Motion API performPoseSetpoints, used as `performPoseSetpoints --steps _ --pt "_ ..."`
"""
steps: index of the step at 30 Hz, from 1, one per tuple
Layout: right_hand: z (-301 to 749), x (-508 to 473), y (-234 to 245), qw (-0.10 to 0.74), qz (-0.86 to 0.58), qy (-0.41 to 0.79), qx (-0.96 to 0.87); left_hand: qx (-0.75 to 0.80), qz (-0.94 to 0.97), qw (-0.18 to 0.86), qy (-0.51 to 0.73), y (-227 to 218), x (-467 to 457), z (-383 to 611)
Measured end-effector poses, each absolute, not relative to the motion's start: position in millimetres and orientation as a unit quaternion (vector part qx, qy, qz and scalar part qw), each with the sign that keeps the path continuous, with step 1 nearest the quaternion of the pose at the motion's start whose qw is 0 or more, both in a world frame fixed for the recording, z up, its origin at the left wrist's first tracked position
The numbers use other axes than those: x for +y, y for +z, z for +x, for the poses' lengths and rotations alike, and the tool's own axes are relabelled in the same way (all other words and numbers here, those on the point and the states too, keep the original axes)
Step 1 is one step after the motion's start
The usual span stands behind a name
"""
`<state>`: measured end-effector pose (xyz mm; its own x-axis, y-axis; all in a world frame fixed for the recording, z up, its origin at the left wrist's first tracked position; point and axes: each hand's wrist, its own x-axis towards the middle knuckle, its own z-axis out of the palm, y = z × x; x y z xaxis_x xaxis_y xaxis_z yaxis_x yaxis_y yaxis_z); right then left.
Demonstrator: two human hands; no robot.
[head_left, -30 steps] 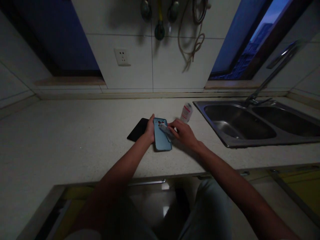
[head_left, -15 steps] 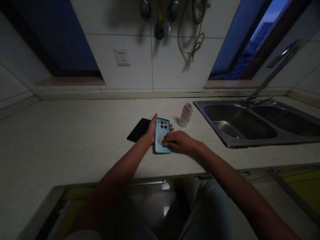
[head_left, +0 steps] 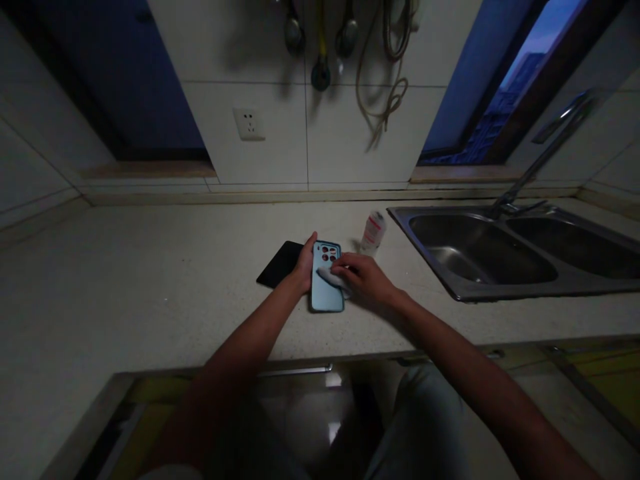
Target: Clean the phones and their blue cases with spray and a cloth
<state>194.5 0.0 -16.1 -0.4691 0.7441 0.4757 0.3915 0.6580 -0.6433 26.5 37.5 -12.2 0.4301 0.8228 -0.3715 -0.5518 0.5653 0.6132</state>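
I see a light blue phone (head_left: 327, 283) lying camera-side up on the pale surface (head_left: 150, 280), and I take it as my landmark. My left hand (head_left: 303, 263) grips the phone's left edge, fingers closed on it, the thumb along that edge. My right hand (head_left: 364, 280) comes in from the phone's right side and is pinched on a small pale cloth (head_left: 331, 277), which it presses onto the phone's back just below the camera cluster.

Just left of the phone, partly under my left hand, lies a flat black slab (head_left: 280, 263); I cannot tell what it is.

Up and to the right of the phone stands a small white bottle (head_left: 373, 232) with a reddish label; the writing on it is too small and dim for me to read, and I cannot see what it holds. Farther right of the phone a steel double sink (head_left: 450, 288) is let into the surface, and both basins look bare inside as far as the dim light shows.

On the wall beyond the phone are a white socket (head_left: 249, 123), hanging utensils (head_left: 321, 40) and a looped cord (head_left: 387, 93).
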Motion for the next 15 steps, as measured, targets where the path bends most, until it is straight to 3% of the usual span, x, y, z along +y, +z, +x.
performPoseSetpoints --steps 3,5,11,15 --pt "196.2 0.9 -14.7 0.478 -0.415 0.206 -0.746 0.329 0.215 0.819 0.418 -10.9 34.2 27.4" --pt "197.1 0.7 -15.3 0.487 -0.441 0.186 -0.731 0.327 0.217 0.821 0.414 -10.6 33.0 28.0" --pt "191.2 -6.9 -22.1 0.309 -0.340 0.171 -0.872 0.340 0.197 0.819 0.419 -11.3 36.9 26.7" --pt "187.9 -14.8 -17.6 0.264 -0.226 0.225 -0.910 0.351 0.199 0.805 0.434 -8.2 38.4 22.6"
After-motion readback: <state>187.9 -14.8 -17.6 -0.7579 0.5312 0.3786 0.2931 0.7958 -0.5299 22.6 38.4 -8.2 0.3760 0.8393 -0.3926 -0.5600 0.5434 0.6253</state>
